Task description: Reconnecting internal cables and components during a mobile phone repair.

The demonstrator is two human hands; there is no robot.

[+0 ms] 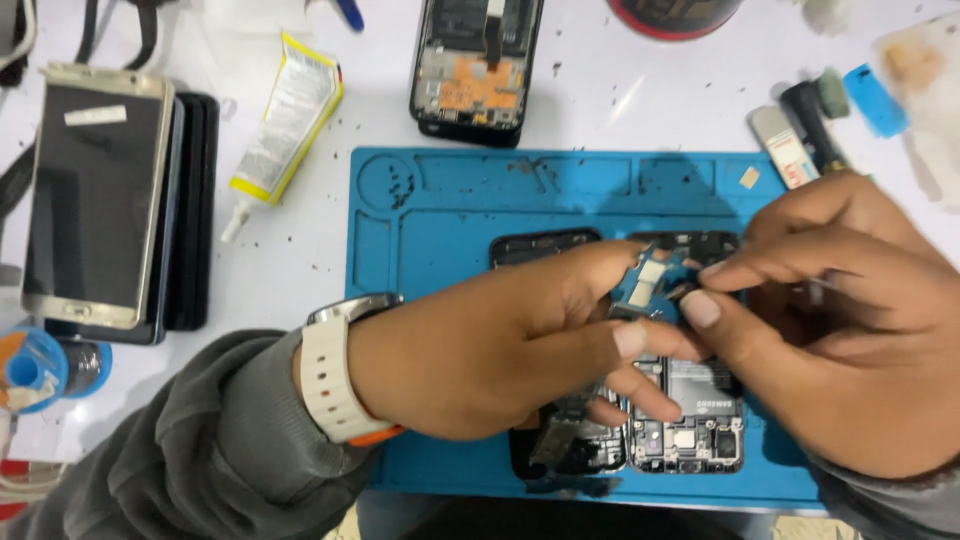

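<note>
- The left hand [500, 345] and right hand [850, 320] are pinching together on a small blue circuit board [652, 283], fingertips closed narrowly around it.
- The board is showing pale rectangular patches and is hovering just above two opened phones [690, 420], whose inner parts are lying exposed.
- Those phones are resting on a blue work mat [450, 210] speckled with tiny screws.
- Beyond the mat, another opened phone [478, 65] is lying on the white table [620, 100]; a glue tube [285, 120] and stacked phones [110, 200] are sitting left of the mat.
- A white watch [335, 375] is circling the left wrist.
</note>
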